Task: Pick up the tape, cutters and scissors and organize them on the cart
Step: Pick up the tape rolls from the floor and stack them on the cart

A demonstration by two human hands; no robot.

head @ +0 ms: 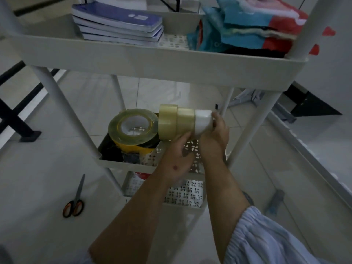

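Observation:
Three tape rolls (177, 122) sit side by side in a row, two yellowish and one white, held above the middle shelf (125, 162) of a white cart. My left hand (176, 159) supports the row from below. My right hand (216, 134) grips the white end. Beside the row, a large clear tape roll (133, 126) rests tilted on a yellow roll and dark rolls on the same shelf. Orange-handled scissors (75, 199) lie shut on the floor at the left. No cutters are visible.
The cart's top shelf (152, 60) holds stacked blue notebooks (122, 23) and folded cloths (253, 27). A lower perforated shelf (182, 193) shows beneath my arms. White cart posts stand on both sides. Dark table legs (17, 119) cross the tiled floor at left.

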